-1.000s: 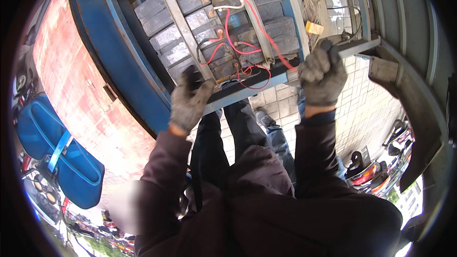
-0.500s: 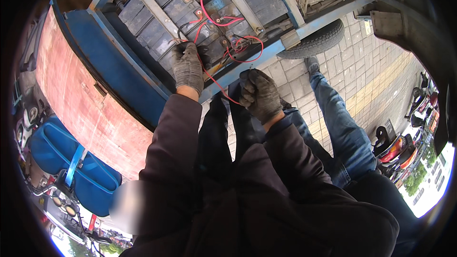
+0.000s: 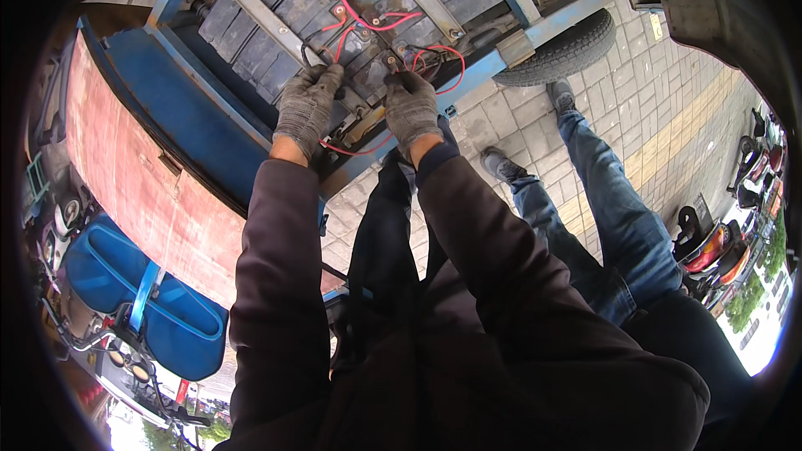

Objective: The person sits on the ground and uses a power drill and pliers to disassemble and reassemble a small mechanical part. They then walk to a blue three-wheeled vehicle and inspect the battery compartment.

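Both my hands wear grey work gloves. My left hand (image 3: pixel 307 107) is closed in a pinch at the near edge of a bank of dark batteries (image 3: pixel 251 29); a short black cable shows at its fingertips, and what it grips is hidden. My right hand (image 3: pixel 411 108) is closed beside a battery terminal, its fingertips hidden by the glove. A thin red wire (image 3: pixel 355 153) sags between the two hands and runs up into my right hand. Thicker red cables (image 3: pixel 355 12) link the battery terminals, and a red loop (image 3: pixel 462 67) curves out beyond my right hand.
A blue metal frame (image 3: pixel 476 92) with grey crossbars (image 3: pixel 259 12) surrounds the batteries. A tyre (image 3: pixel 560 54) sits at right. Left stands a worn reddish panel (image 3: pixel 142 167). Another person's jeans-clad legs (image 3: pixel 610 200) are close on my right, over paving (image 3: pixel 647 117).
My right hand has moved up and left from outside the frame to the battery terminals, bringing the red wire along. My left hand stays at the battery edge. The view has shifted slightly.
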Tool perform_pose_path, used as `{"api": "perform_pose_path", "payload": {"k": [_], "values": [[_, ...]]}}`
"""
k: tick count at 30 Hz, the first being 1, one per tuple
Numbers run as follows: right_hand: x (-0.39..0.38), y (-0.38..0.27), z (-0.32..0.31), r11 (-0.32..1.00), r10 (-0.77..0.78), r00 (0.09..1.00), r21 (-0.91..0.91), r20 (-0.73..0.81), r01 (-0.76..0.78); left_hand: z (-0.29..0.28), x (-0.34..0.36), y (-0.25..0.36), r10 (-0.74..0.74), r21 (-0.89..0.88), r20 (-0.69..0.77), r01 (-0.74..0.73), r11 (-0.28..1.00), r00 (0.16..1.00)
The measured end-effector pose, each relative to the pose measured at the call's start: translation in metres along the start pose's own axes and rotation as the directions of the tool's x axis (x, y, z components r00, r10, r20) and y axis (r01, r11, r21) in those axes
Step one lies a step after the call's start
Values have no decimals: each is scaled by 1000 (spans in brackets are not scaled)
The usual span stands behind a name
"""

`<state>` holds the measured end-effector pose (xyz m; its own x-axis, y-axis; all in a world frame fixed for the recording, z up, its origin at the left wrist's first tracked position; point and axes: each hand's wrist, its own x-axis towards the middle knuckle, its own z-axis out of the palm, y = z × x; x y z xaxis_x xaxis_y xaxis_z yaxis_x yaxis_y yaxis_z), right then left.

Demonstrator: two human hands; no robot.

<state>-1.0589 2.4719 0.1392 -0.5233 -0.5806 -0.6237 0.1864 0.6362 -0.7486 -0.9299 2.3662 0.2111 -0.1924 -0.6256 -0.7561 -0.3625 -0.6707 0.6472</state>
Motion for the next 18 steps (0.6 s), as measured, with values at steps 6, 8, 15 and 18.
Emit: {"api": "perform_pose_path", "payload": {"k": [6,8,15,18], "values": [[2,18,-16,976,-211,960,-102,-184,194,29,23,-20,61,218,93,-80,973,994],[5,6,-15,989,-148,954,-27,-262,146,37,30,-26,120,307,88,-141,941,989],[12,-34,-21,907,-354,909,-318,-219,276,52,44,-21,374,691,-45,-242,681,926],[12,-35,-24,893,-352,912,-366,-210,261,55,55,-30,455,686,22,-344,641,890]]}}
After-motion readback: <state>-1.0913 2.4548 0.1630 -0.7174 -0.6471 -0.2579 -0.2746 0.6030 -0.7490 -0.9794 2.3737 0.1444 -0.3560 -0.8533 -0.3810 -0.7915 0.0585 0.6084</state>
